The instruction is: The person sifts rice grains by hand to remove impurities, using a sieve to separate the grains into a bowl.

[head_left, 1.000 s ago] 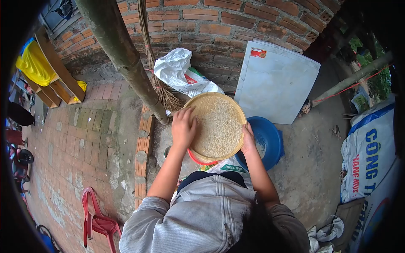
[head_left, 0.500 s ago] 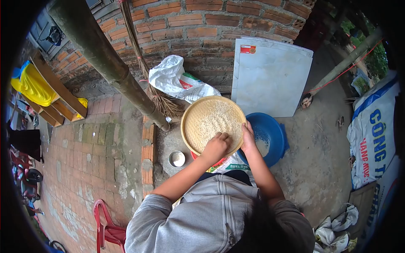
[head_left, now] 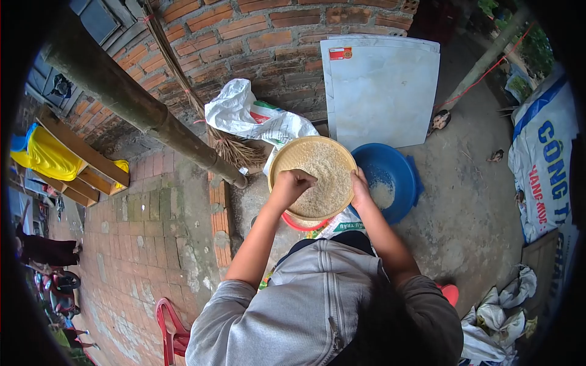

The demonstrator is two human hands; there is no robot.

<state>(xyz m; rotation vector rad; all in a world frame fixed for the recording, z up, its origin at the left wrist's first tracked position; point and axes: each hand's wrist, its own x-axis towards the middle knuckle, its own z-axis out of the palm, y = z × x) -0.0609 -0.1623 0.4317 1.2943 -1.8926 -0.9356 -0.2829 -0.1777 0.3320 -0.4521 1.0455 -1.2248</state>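
A round woven tray with pale grain spread over it is held in front of my body. My right hand grips its right rim. Above the left part of the grain, my left hand is closed, fingertips pinched together; whatever they may hold is too small to make out. Right of the tray stands a blue basin with some grain at its bottom. Part of a red container shows under the tray's lower edge, beside a printed sack.
A bamboo pole slants at the left, near a straw broom and a white sack. Flat boards lean on the brick wall. Large printed sacks stand right. A red chair is lower left. Another person is far left.
My left hand has risen from the grain and moved left, over the tray's left side. The view has shifted; the metal bowl is now mostly hidden behind my left forearm.
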